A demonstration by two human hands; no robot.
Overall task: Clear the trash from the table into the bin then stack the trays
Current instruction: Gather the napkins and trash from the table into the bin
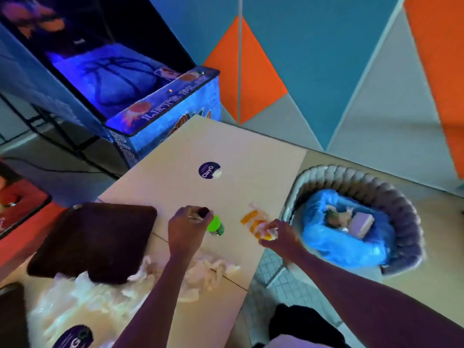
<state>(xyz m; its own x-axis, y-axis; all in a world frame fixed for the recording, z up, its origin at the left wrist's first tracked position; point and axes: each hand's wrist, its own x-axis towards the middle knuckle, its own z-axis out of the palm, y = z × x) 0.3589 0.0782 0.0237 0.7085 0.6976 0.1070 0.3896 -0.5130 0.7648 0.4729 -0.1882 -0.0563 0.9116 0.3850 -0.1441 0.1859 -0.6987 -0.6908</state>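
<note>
My left hand (187, 228) grips the dark-capped top of a green bottle (215, 226) standing on the beige table (238, 151). My right hand (277, 234) pinches an orange and clear plastic wrapper (252, 222) near the table's right edge. A dark brown tray (95, 239) lies on the table to the left. Crumpled white plastic and tissue (82, 295) is strewn along the near side, partly under my left forearm. A bin lined with a blue bag (349, 247) sits on a grey quilted chair (406, 209) to the right, with some trash inside.
A lit blue arcade basketball machine (150, 106) stands beyond the table's far left. Another dark tray's corner (11, 315) shows at the bottom left. Round purple stickers (209, 170) mark the tabletop. Tiled floor shows between table and chair.
</note>
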